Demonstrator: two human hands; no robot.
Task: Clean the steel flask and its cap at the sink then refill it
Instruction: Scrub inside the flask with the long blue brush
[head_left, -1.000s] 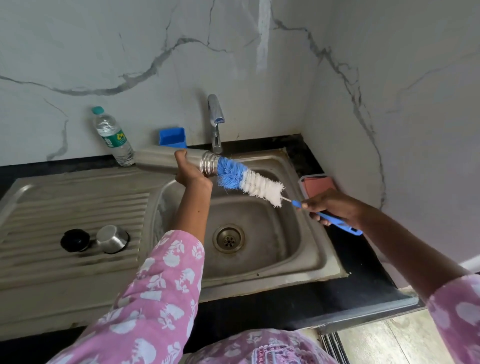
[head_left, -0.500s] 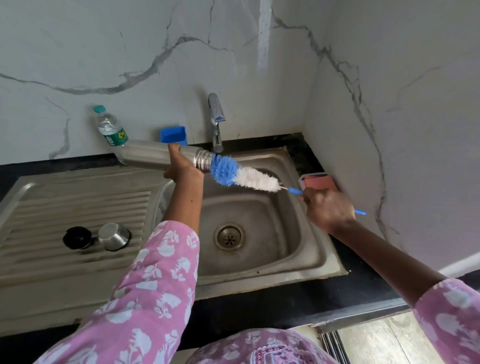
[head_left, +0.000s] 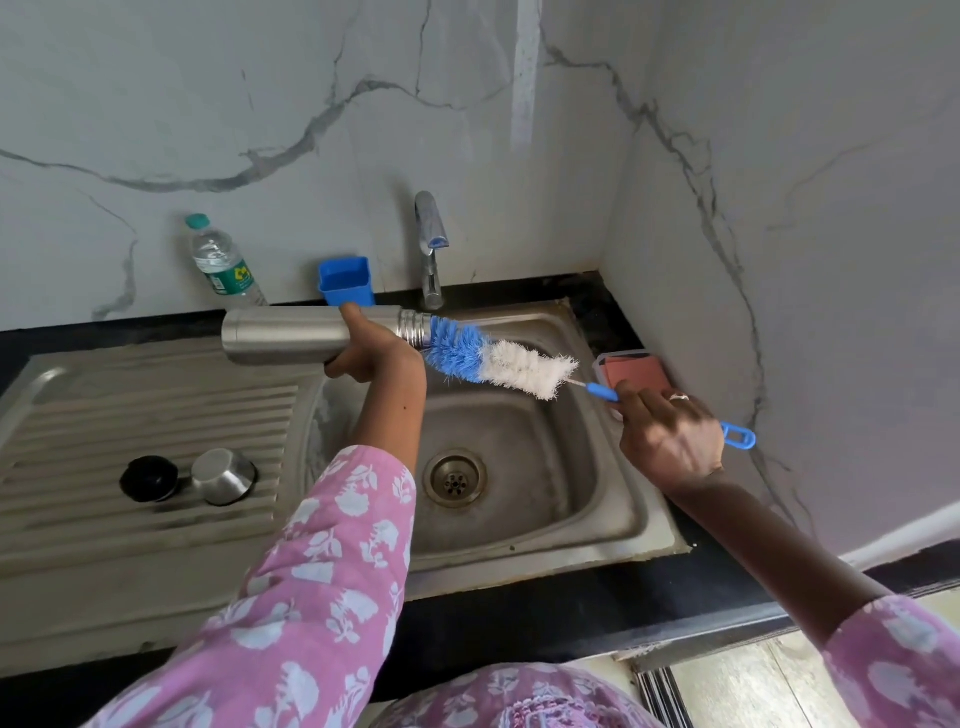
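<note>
while the left grip (head_left: 371, 348) curls round the steel flask (head_left: 280, 335), held level over the left edge of the sink (head_left: 556, 457), the right grip (head_left: 670, 441) is wrapped round the handle of the bottle brush (head_left: 498, 361), its blue tip just at the mouth. the bristles look wider than the opening, so a skewed push could bend the thin wire or twist the smooth flask loose. the steel cap (head_left: 223, 475) and black stopper (head_left: 149, 478) lie on the drainboard (head_left: 104, 415), side by side.

My flask (head_left: 280, 335) is brushed steel, satin and smooth, ridged at the neck. The brush (head_left: 519, 366) has fluffy bristles on a glossy blue plastic handle. The sink (head_left: 561, 467) is duller steel (scuffed and stained), my sleeve (head_left: 322, 582) matt printed cloth.
</note>
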